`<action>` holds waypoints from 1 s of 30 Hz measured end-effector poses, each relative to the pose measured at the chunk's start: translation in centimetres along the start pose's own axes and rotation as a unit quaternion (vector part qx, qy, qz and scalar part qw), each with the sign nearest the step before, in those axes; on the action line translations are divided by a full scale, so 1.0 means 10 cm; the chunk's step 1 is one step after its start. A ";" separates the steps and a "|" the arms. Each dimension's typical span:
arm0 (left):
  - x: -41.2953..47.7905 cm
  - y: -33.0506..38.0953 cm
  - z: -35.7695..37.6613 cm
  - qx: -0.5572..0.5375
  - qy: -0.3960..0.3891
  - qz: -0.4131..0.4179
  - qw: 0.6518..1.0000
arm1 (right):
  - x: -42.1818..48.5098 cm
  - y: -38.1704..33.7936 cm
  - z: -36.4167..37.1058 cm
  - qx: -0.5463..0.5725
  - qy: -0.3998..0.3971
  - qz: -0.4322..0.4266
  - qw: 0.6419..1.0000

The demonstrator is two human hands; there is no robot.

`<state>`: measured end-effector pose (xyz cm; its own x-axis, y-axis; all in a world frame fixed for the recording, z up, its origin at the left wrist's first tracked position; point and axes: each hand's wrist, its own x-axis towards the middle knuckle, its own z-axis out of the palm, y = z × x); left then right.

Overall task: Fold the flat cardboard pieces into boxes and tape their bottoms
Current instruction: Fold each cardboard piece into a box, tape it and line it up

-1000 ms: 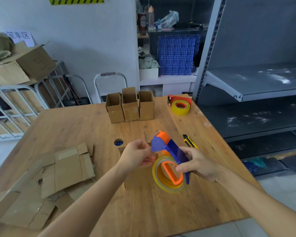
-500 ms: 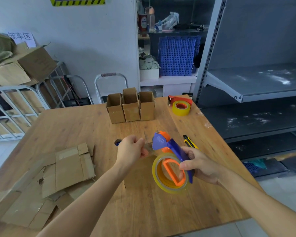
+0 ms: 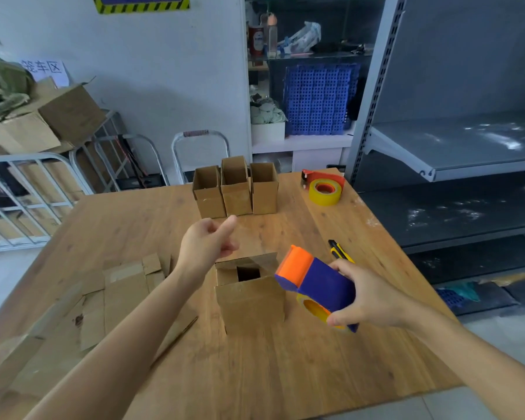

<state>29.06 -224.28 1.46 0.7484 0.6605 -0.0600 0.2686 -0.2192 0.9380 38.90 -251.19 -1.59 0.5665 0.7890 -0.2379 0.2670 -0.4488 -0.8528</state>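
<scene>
**Hands.** Your right hand (image 3: 373,294) is at the lower right of centre. Its fingers and thumb are wrapped round the purple-and-orange plastic tape dispenser (image 3: 319,286). The dispenser is held off the light-brown wooden bench (image 3: 255,374), with its orange end pointing to the upper left. The yellow tape roll shows beneath the purple body.

Your left hand (image 3: 208,244) is raised at the centre of the frame. Its fingers are curled toward the palm and the thumb sticks out to the upper right. It cannot be told whether this hand pinches anything.

**Work piece.** The small brown cardboard box (image 3: 249,294) stands on the bench at the centre, just below your left hand and just left of the dispenser. Its upper flaps are folded inward and leave a dark square gap in the middle.

**Stock.** The flat brown cardboard pieces (image 3: 119,289) lie overlapping on the bench at the lower left, near your left forearm.

**Finished items.** Three upright open-topped brown cardboard boxes (image 3: 235,189) stand side by side, touching, at the far edge of the bench, above the centre of the frame.

**Other items.**
- A red tape dispenser with a yellow roll (image 3: 325,189) lies to the right of the three boxes.
- A yellow-and-black utility knife (image 3: 340,251) lies on the bench just above your right hand.
- Grey metal shelving (image 3: 467,147) fills the right of the frame.
</scene>
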 end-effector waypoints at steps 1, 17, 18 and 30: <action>-0.02 0.01 0.00 0.029 0.003 0.019 0.999 | -0.01 0.01 0.00 -0.008 0.004 0.000 1.000; -0.28 0.08 0.23 0.090 0.039 0.364 0.926 | 0.18 0.21 0.08 -0.217 0.169 0.000 0.961; -0.29 0.06 0.22 0.108 0.023 0.432 0.895 | 0.19 0.24 0.08 -0.220 0.195 0.006 0.956; -0.46 -0.44 0.28 0.282 -0.083 0.676 0.675 | 0.40 0.56 0.04 -0.157 0.429 -0.110 0.882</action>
<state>26.14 -228.41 -3.34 0.5855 -0.4979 0.6397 -0.5764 -0.8106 -0.1034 42.31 -250.38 -7.46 0.8195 0.3236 0.4729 0.5714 -0.5248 -0.6310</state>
